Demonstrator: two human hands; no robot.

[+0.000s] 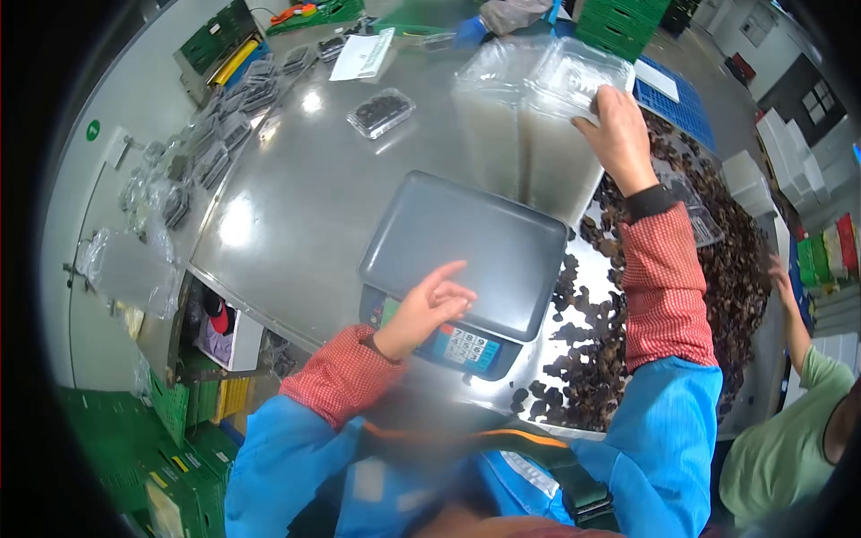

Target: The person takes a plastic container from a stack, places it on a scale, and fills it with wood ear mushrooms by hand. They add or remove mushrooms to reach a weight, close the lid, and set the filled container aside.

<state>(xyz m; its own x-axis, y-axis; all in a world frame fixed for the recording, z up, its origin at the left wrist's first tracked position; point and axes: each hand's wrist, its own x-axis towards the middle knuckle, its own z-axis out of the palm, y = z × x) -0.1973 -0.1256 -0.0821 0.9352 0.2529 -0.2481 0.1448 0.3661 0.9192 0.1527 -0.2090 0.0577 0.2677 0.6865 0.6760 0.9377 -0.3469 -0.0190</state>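
My right hand (619,134) grips the near right edge of a clear plastic container (574,76) on top of a tall stack. A second stack of clear containers (493,72) stands against it on the left. My left hand (429,305) hovers over the near edge of a digital scale (466,242), fingers spread and holding nothing. The scale's grey pan is bare, and its keypad (466,348) shows below the pan. Past the scale lies a filled clear container (381,113) with dark contents.
Dark brown, mushroom-like pieces (735,296) cover the table's right side, with a clear container (695,206) among them. More filled containers (235,130) crowd the left edge. Papers (361,56) lie at the back. A co-worker's arm (789,305) reaches in at right; another person's blue glove (471,32) is at the far end.
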